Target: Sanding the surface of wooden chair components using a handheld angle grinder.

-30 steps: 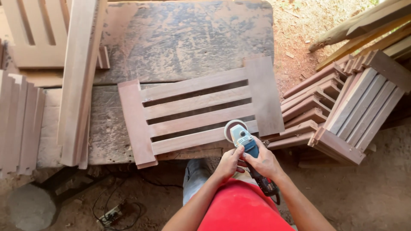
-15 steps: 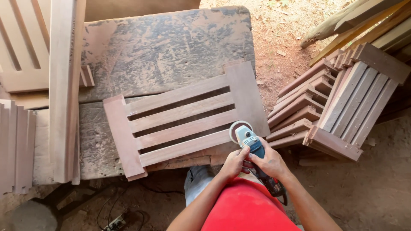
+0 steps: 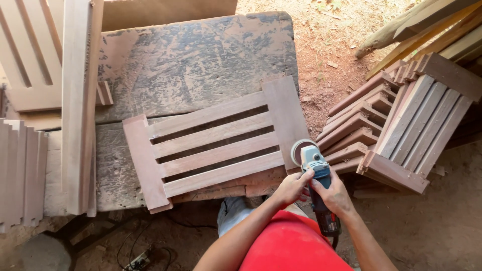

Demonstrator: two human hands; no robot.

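Observation:
A slatted wooden frame [image 3: 216, 145] lies flat on a worn workbench [image 3: 196, 55]. Both hands hold a blue and grey angle grinder [image 3: 316, 170]. Its round sanding disc [image 3: 301, 149] sits at the frame's near right corner, against the right end rail. My left hand [image 3: 290, 187] grips the tool's body from the left. My right hand [image 3: 334, 195] wraps the dark rear handle. My arms come up from the bottom edge, above a red shirt.
A stack of similar slatted frames [image 3: 401, 130] leans on the dirt at the right. A long plank [image 3: 78, 100] lies on the bench's left side, with more slatted pieces [image 3: 20, 175] beside it. A cable and power strip [image 3: 138, 258] lie under the bench.
The view has shifted so the frame and bench sit further right and lower. Both hands keep their hold on the grinder at the frame's right corner.

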